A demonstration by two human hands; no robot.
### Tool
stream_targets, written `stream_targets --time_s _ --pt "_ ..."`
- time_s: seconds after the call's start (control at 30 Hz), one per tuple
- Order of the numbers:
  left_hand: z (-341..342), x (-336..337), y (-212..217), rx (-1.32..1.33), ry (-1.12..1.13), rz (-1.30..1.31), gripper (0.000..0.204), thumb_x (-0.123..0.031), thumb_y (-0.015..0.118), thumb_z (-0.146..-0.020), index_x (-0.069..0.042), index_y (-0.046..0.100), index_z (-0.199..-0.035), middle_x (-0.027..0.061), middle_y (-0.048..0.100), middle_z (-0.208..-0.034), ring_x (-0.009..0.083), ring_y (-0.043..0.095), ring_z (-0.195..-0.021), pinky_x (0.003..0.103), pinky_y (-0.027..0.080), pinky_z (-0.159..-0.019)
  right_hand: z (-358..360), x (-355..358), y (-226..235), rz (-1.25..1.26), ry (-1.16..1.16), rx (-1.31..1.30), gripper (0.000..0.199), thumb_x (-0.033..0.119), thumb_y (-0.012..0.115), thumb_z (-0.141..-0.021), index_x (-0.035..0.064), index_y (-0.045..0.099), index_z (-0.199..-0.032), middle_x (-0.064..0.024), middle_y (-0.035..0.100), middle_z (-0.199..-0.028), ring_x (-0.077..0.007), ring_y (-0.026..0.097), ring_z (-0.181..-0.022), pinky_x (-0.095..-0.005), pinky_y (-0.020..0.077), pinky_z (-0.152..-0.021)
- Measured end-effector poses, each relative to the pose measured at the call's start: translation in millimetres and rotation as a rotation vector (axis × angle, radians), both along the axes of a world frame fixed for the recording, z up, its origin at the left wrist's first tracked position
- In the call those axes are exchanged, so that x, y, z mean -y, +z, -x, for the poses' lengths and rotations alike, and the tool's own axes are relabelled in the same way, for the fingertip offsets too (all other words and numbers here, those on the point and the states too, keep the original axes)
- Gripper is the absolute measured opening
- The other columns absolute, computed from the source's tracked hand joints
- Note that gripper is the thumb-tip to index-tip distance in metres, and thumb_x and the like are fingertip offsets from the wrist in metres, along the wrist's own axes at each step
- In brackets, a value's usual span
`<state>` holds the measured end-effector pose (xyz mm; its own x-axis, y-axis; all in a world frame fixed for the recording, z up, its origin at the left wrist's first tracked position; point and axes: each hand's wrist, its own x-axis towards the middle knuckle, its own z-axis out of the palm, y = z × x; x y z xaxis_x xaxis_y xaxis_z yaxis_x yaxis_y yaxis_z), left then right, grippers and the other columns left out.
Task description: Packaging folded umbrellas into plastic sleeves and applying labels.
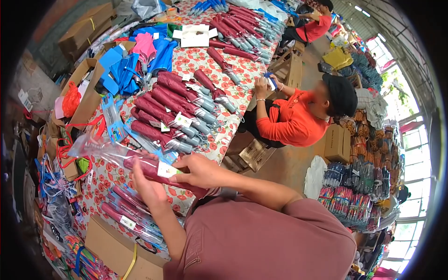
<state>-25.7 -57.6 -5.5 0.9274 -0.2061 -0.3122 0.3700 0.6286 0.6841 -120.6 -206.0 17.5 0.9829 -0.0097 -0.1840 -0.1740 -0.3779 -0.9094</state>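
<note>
A folded maroon umbrella (144,165) lies across both hands, its far end inside a clear plastic sleeve (103,150) that stretches out to the left. My left hand (150,189) is closed around the near side of the umbrella and sleeve. My right hand (203,171) grips the umbrella closer to my body, thumb against the white tag (167,171) on it. The grey handle end is partly hidden by my right arm. Just beyond my hands lies a pile of folded maroon umbrellas (161,109) with grey handles and white tags.
Sleeved maroon umbrellas (128,210) lie near a cardboard box (109,242) at the lower left. More maroon umbrellas (238,28) fill the table's far end. A co-worker in orange (294,114) sits at the table's right side. An open carton (86,93) stands at the left.
</note>
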Motion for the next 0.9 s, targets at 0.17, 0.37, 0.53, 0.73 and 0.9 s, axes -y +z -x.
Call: stream_targets --time_s 0.17,0.37,0.53,0.73,0.9 --pt "24 21 28 0.151 -0.095 -0.088 0.033 -0.019 0.057 -0.101 0.002 0.056 -0.126 0.011 0.067 -0.109 0.0182 0.066 -0.097 0.029 0.051 -0.089 3 8 -9 -0.008 -0.099 0.092 0.025 0.021 0.073 -0.09 -0.0017 0.071 -0.1 -0.0103 0.065 -0.078 -0.0204 0.051 -0.064 -0.0345 0.0433 -0.063" --pt "13 16 10 0.051 0.014 -0.17 0.033 -0.017 0.057 -0.1 0.005 0.06 -0.125 0.0152 0.068 -0.117 0.0197 0.066 -0.102 0.029 0.051 -0.091 11 6 12 -0.017 -0.081 0.135 0.027 0.019 0.076 -0.088 -0.0012 0.071 -0.105 -0.0105 0.063 -0.082 -0.0209 0.052 -0.073 -0.0329 0.0445 -0.07" --pt "20 18 15 0.023 0.025 -0.097 0.031 -0.016 0.056 -0.1 0.004 0.063 -0.122 0.0151 0.069 -0.117 0.0203 0.066 -0.105 0.03 0.051 -0.093 5 -1 16 0.076 -0.109 0.061 0.027 0.017 0.074 -0.089 -0.0031 0.071 -0.106 -0.0112 0.062 -0.084 -0.0213 0.053 -0.076 -0.0327 0.0443 -0.07" --pt "21 7 12 0.086 -0.055 -0.026 0.028 -0.014 0.057 -0.1 0.003 0.062 -0.122 0.0153 0.069 -0.117 0.0206 0.067 -0.105 0.03 0.052 -0.092 2 3 5 0.067 -0.008 0.027 0.03 0.016 0.07 -0.092 -0.004 0.068 -0.115 -0.0138 0.064 -0.089 -0.0221 0.054 -0.077 -0.0335 0.0447 -0.071" --pt "14 1 9 0.062 -0.019 0.004 0.026 -0.01 0.058 -0.099 0.001 0.062 -0.121 0.015 0.069 -0.117 0.0208 0.067 -0.103 0.031 0.052 -0.09 1 -1 -4 0.0 0.022 0.161 0.037 0.015 0.068 -0.094 -0.005 0.064 -0.125 -0.0154 0.065 -0.093 -0.0229 0.055 -0.076 -0.034 0.0457 -0.071"
